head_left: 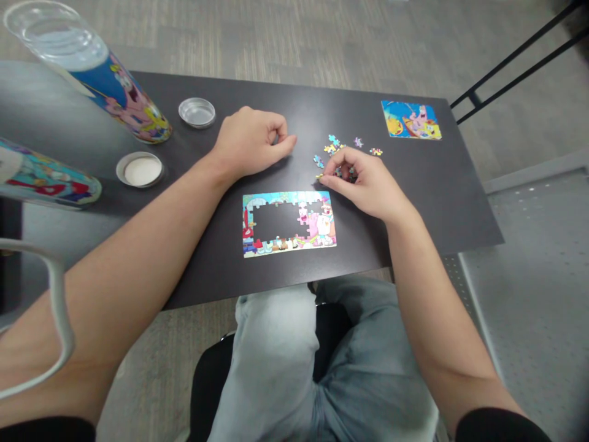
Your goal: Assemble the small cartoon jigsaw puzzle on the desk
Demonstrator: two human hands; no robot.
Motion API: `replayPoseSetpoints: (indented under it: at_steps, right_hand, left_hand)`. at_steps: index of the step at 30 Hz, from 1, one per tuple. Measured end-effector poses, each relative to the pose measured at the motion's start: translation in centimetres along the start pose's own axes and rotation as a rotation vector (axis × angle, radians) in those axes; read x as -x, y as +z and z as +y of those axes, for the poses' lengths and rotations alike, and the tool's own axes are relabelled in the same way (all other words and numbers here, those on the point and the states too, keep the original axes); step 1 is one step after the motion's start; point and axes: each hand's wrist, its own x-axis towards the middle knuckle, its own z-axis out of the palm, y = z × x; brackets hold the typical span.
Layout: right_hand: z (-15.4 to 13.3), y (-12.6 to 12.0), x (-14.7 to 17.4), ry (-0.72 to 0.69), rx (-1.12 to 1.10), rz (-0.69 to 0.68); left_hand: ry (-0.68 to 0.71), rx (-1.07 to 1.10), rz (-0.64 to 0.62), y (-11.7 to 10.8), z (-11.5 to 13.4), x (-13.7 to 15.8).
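On the dark table lies a partly assembled jigsaw puzzle point(322, 227), its border joined and a dark gap in the middle. My left hand point(251, 140) rests beyond the puzzle's left side, fingers curled in a loose fist, with nothing seen in it. To the right, my right hand point(363, 181) is at the loose puzzle pieces point(333, 140). Its thumb and index finger pinch a small yellowish puzzle piece point(319, 177) at the table surface. Several other pieces lie around and partly beneath this hand, some hidden by it.
A picture card point(411, 120) lies at the far right. At the left stand two printed cylindrical tubes, one tall with a clear top point(133, 104) and another point(50, 175) nearer. A metal lid point(197, 113) and a white-centred lid point(139, 170) lie beside them. A white cable point(57, 294) crosses my left forearm.
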Motion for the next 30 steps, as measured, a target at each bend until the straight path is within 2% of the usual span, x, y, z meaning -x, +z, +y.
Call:
replayPoseSetpoints:
  at_steps: [5,9,13,21,30]
  right_hand:
    - [-2.7,0.0,1.1,0.028,-0.195,-0.131]
    - [-4.5,0.2,1.4,0.013,-0.246,-0.338]
    - [-5.4,0.6,1.4,0.0,-0.297,-0.52]
    - [-5.3,0.6,1.3,-0.093,-0.23,-0.574]
    - [-5.5,0.6,1.1,-0.113,-0.161,-0.591]
  left_hand:
    - [-0.037,-0.056,-0.013,-0.8,1.7,0.4]
    - [-0.049,-0.119,-0.054,-1.4,2.9,0.7]
    - [-0.045,-0.126,-0.048,-1.3,2.8,0.6]
    - [0.006,-0.098,-0.052,-1.1,2.2,0.4]
    - [-0.01,-0.128,-0.039,-0.9,2.3,0.2]
